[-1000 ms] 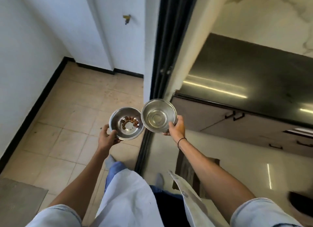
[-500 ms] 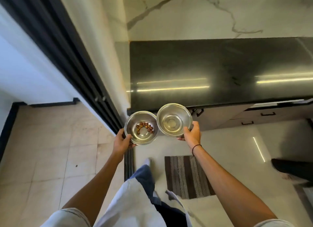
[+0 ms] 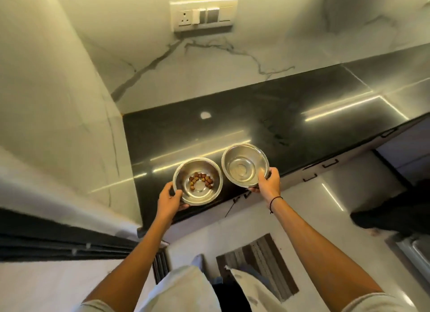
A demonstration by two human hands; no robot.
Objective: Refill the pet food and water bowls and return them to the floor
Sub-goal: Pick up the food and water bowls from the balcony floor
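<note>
Step in hand: bringing both bowls to the black surface (image 3: 267, 116), refill not yet started. Left hand (image 3: 169, 198) grips the food bowl (image 3: 197, 181) by its near-left rim, a few kibbles inside. Right hand (image 3: 267, 183) grips the water bowl (image 3: 245, 165) at its near-right rim, fingers curled under. Both bowls are over the front edge; contact unclear. Next: set them down level, then free the hands.

Pale rolled sleeves (image 3: 372, 303); black wrist cord (image 3: 274, 201); light apron (image 3: 186, 290).

Glossy black countertop (image 3: 267, 116) — veined marble wall (image 3: 232, 62), switch panel (image 3: 203, 13).
</note>
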